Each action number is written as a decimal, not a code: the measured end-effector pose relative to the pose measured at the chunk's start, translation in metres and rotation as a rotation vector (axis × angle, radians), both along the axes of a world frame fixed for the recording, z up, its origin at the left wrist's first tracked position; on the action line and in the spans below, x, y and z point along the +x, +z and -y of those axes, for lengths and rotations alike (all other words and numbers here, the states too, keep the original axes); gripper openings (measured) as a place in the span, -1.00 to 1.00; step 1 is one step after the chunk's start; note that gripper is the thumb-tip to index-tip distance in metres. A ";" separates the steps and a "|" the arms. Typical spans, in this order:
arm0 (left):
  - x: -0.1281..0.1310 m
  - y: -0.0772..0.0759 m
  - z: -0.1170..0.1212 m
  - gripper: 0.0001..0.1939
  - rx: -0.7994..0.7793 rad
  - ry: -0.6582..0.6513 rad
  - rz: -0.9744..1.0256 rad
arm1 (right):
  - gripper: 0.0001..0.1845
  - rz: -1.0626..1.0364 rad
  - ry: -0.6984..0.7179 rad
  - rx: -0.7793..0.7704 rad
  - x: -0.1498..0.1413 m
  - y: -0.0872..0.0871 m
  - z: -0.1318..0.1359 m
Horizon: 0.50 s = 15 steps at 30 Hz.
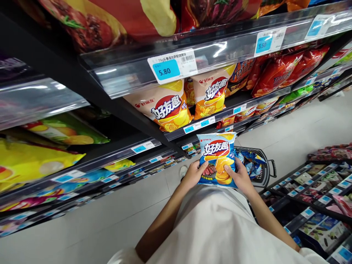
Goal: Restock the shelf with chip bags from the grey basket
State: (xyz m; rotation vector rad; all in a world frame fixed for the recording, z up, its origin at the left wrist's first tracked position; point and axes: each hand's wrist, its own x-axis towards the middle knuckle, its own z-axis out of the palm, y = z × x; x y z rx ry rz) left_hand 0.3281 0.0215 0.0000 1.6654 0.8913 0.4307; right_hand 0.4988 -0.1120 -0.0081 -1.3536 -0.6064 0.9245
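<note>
Between my two hands is a blue bag of potato chips (217, 152), held upright in front of my body with its printed front facing up at me. My left hand (194, 173) grips its left edge, thumb on the front. On the opposite edge my right hand (241, 174) has hold of it the same way, thumb pressed on the chip picture. The fingers behind the bag are hidden. Just beyond my right hand, a black shopping basket (266, 176) on the floor contains several blue packets (251, 163).
Orange chip bags (172, 108) stand on the shelf ahead, below a price rail (220, 55). Yellow and green bags (35, 161) lie on shelves to the left. A low display rack (310, 194) with packaged goods is at right. Pale floor tiles (129, 216) run between the shelves.
</note>
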 end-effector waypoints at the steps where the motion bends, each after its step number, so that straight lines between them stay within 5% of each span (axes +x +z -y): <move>1: 0.000 0.000 0.000 -0.43 0.004 0.003 -0.001 | -0.37 0.006 0.000 -0.003 0.000 0.000 0.000; 15: -0.002 -0.005 -0.004 -0.45 -0.084 0.059 0.009 | -0.41 0.061 0.019 -0.054 0.002 -0.008 -0.003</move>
